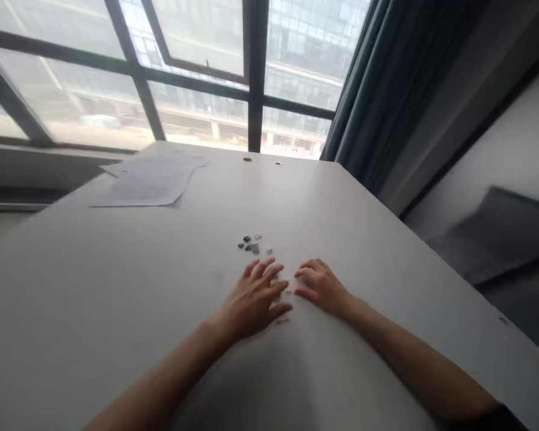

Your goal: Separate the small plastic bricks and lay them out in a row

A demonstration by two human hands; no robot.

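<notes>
My left hand point(256, 296) lies palm down on the white table point(117, 287), fingers stretched forward and slightly apart. My right hand point(320, 286) rests beside it, fingers curled loosely toward the left hand, holding nothing that I can make out. A tiny piece point(288, 291) sits on the table between the two hands. Just beyond the fingertips lies a small cluster of dark and pale tiny pieces point(251, 244).
Sheets of paper point(150, 179) lie at the far left of the table. Two small dark bits point(247, 159) sit near the far edge by the window point(197, 72). A dark curtain point(386, 90) hangs at the right, where the table's right edge drops off.
</notes>
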